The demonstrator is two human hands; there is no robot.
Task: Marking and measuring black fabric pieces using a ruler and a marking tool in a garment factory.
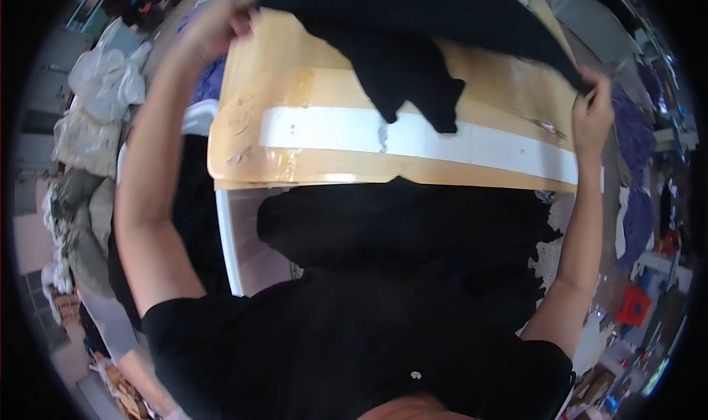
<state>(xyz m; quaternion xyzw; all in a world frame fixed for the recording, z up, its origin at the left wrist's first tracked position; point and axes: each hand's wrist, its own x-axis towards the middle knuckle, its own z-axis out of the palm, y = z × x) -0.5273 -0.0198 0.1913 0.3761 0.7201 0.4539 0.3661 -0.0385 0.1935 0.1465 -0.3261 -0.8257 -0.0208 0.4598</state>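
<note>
A black cloth (413, 14) stretches across the far side of the table, raised between my two hands. A ragged end of it hangs down over the wooden board (324, 88). At the far left, my left hand (221, 23) is blurred, its curled fingers closed at the cloth's edge. On the right, my right hand (594, 112) pinches the other corner. Another black piece of cloth (398, 221) lies between the board's near edge and my body; its boundary with my black shirt is hard to see.
A white strip (472, 141) runs across the board, with clear tape around it. Left of the table are white sacks (103, 88) and grey-green bundles (85, 213). Purple bundles (633, 140) and a red crate (633, 306) stand to the right.
</note>
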